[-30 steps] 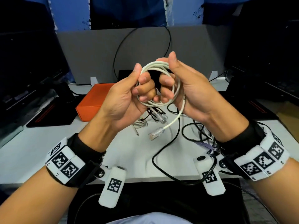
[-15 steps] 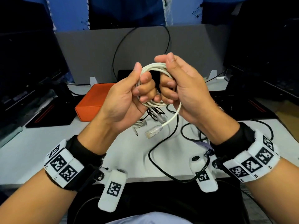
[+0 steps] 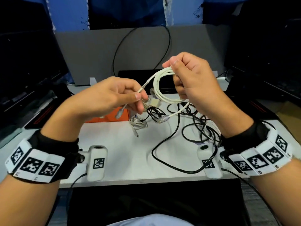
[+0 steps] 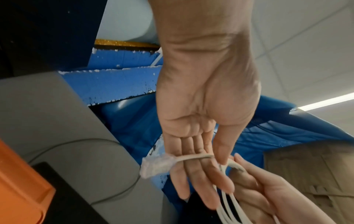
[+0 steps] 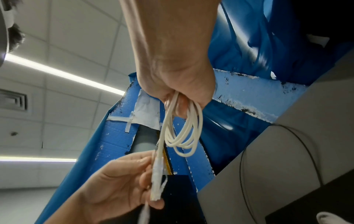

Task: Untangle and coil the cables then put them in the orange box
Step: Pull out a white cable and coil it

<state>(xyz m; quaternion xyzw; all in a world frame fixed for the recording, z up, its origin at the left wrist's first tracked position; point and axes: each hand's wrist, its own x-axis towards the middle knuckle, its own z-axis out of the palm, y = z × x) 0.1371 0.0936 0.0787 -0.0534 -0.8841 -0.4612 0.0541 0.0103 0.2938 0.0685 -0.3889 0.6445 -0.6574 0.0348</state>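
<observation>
A white network cable (image 3: 162, 90) is wound into a small coil that my right hand (image 3: 175, 74) grips at its top, held above the table. My left hand (image 3: 138, 98) pinches the cable's free end between thumb and fingers, with its clear plug (image 3: 119, 113) sticking out below the fingers. The cable's other plug (image 3: 162, 119) dangles under the coil. In the right wrist view the coil (image 5: 184, 133) hangs from my fist. The left wrist view shows the cable end (image 4: 191, 156) lying across my fingers. The orange box (image 3: 114, 117) lies behind my left hand, mostly hidden.
Tangled black cables (image 3: 195, 126) spread over the right of the white table (image 3: 114, 144), one looping to the front edge. A small pale cable bundle (image 3: 136, 123) and a beige adapter (image 3: 154, 102) lie mid-table. A grey panel (image 3: 195, 51) stands behind, with dark monitors at both sides.
My hands have come apart. The left hand let go of the coil and drew one cable end out to the left and down. The right hand now holds the coil alone.
</observation>
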